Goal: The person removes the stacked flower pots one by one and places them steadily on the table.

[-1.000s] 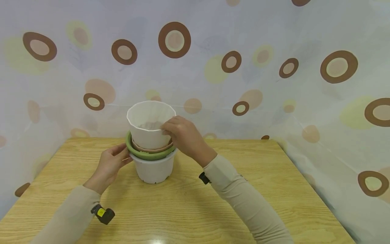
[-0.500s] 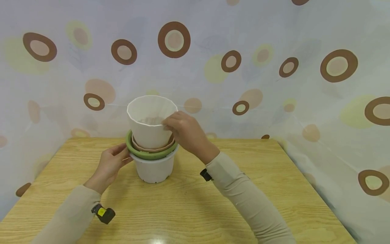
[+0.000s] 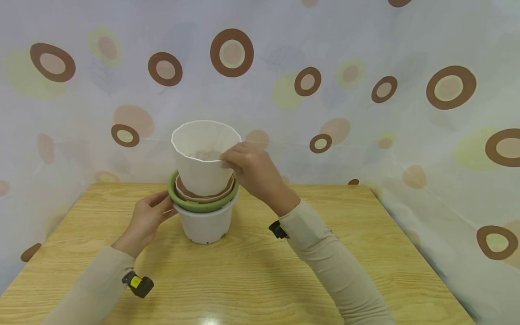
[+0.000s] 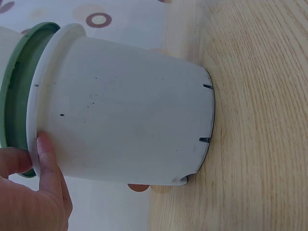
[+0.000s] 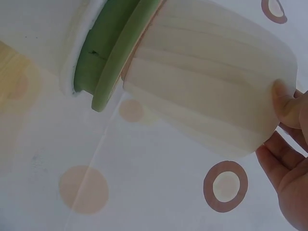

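Apparently for two-sided control, a nested column of flowerpots is handled from left and right, toward the far edge of the wood-grained table [image 3: 260, 280] and nearer its far-left corner than its far-right. At the top, a white plastic pot with fluted sides and a wavy rim [image 3: 205, 174] is pinched at the right of that rim by the right hand [image 3: 257, 174], the thumb being laid against the outer wall. Its lower end is seen within the mouth of a pinkish-brown pot with a scalloped rim [image 3: 201, 199]; whether the brown pot's floor is touched cannot be told. The rim is probably chosen because so thin a lip is easily pinched.

The brown pot is nested in a round green pot with a broad rim [image 3: 203, 208], itself nested in a greyish-white plastic pot [image 3: 206, 228], which is stood upright on the table. The left of this lowest pot's projecting rim is pinched by the left hand [image 3: 146, 221], with the thumb beside the green rim and fingertips beneath the lip. The lower stack is presumably steadied that way. Dark notches [image 4: 205, 140] are shown at its base, likely cut for drainage.
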The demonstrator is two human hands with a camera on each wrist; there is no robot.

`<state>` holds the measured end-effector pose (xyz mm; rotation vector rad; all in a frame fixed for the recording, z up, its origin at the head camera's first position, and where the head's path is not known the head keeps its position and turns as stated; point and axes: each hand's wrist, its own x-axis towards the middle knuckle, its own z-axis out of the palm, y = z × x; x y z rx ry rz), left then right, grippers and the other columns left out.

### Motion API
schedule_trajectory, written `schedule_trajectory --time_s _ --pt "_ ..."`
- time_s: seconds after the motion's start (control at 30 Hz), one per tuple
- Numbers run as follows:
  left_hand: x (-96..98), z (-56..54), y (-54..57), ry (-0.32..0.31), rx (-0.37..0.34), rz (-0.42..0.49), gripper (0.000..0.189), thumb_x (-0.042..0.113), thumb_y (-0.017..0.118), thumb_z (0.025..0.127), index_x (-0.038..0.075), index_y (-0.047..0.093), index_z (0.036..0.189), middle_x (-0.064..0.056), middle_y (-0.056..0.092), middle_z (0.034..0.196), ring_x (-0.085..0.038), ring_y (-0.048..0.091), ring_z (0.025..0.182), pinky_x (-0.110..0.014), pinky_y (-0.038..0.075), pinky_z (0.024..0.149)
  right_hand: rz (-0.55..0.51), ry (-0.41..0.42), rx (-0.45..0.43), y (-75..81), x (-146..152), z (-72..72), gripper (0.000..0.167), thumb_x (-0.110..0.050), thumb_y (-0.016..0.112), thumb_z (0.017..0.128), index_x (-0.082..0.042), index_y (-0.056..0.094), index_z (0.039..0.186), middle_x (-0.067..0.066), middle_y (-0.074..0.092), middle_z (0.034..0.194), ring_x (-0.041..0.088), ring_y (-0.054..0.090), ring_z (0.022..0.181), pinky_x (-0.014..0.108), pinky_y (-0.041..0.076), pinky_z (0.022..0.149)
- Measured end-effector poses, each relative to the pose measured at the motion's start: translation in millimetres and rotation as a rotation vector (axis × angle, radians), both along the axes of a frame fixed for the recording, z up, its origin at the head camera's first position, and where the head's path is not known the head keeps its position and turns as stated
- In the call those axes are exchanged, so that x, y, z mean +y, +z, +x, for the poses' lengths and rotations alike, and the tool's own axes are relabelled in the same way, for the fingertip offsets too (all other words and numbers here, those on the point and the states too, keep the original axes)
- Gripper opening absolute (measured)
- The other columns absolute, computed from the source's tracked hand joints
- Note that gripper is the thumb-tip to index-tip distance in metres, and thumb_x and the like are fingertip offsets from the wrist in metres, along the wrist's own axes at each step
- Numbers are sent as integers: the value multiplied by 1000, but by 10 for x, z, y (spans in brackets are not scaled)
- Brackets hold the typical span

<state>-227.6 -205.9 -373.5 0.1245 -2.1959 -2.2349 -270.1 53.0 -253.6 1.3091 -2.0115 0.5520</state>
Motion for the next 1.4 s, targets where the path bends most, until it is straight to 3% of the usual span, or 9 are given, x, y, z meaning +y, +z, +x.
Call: schedule_trajectory --time_s 0.5,0.57,0.9,1.4 --pt "-4 5 -15 5 12 13 58 22 50 101 -9 29 145 -22 37 141 5 59 92 -17 54 91 -51 -78 -6 44 163 -3 9 -6 70 86 -3 73 94 7 72 92 22 65 92 30 57 84" --pt "-2 5 -13 8 7 15 58 21 50 101 -9 28 146 -23 36 142 5 59 91 -17 54 91 -63 -82 -8 51 198 -11 9 -5 70 85 -3 73 93 8 72 91 22 65 91 33 56 90" --pt "6 4 5 13 -15 10 58 23 50 100 -5 29 147 -22 35 145 5 58 92 -17 54 91 -100 -147 -22 101 405 -20 10 -2 72 84 -3 74 93 9 71 91 25 64 88 34 58 77" --pt "-4 -7 -4 14 -23 20 59 24 52 100 -4 30 147 -21 34 146 5 60 91 -18 54 91 -117 -208 -50 42 689 -65 11 -3 73 83 0 74 94 12 72 91 28 64 88 38 57 80"
